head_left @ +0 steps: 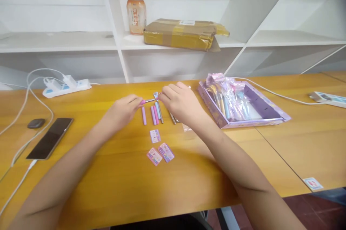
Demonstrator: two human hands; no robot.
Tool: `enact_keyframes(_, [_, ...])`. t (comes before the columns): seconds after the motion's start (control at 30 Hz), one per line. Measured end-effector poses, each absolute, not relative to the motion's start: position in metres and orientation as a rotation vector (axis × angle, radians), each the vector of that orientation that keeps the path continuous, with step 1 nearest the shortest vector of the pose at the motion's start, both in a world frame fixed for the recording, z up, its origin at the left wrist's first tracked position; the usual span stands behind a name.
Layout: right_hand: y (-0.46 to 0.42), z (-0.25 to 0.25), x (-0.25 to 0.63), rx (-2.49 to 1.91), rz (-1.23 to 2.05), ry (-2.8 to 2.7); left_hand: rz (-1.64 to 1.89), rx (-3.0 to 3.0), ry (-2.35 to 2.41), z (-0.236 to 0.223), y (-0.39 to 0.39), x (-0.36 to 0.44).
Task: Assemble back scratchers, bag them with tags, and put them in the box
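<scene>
My left hand [125, 110] is closed in a pinch on the pink end of a thin metal rod [150, 100]. The rod runs level to my right hand [178, 101], whose fingers are closed around its other end and hide it. Just below lie purple, pink and light-blue tubes [153, 115] side by side. A small blue claw-shaped head [156, 95] shows behind the rod, near a metal rod on the table. More metal rods [173, 117] lie partly under my right hand. Three small printed cards [155, 136] rest nearer to me.
A purple open box [266, 122] with wrapped claw-headed sticks stands on the right. At left are a phone [50, 138], a dark oval object [36, 123], cables and a power strip [67, 87]. A bottle [136, 12] and taped carton [181, 35] occupy the shelf.
</scene>
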State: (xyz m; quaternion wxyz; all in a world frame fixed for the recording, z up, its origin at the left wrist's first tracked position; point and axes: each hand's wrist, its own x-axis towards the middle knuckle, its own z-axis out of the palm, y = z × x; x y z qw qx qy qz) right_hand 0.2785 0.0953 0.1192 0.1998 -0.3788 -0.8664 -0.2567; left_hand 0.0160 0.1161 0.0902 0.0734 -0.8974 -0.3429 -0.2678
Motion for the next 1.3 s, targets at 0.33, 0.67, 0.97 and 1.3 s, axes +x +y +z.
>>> enact_keyframes(0.33, [0.112, 0.109, 0.289, -1.061, -0.565, -2.457, -0.702, -2.683, -0.988, 0.1, 0.124, 0.006])
enact_keyframes(0.67, [0.119, 0.104, 0.293, -1.053, -0.545, -2.402, -0.637, -2.576, -0.986, 0.107, 0.126, 0.004])
enact_keyframes(0.97, [0.127, 0.102, 0.286, -0.996, -0.592, -2.358, -0.694, -2.493, -1.001, 0.099, 0.136, 0.003])
enact_keyframes(1.3, [0.173, 0.115, 0.479, -1.539, -0.559, -1.865, -0.781, -2.167, -1.421, 0.125, 0.192, -0.16])
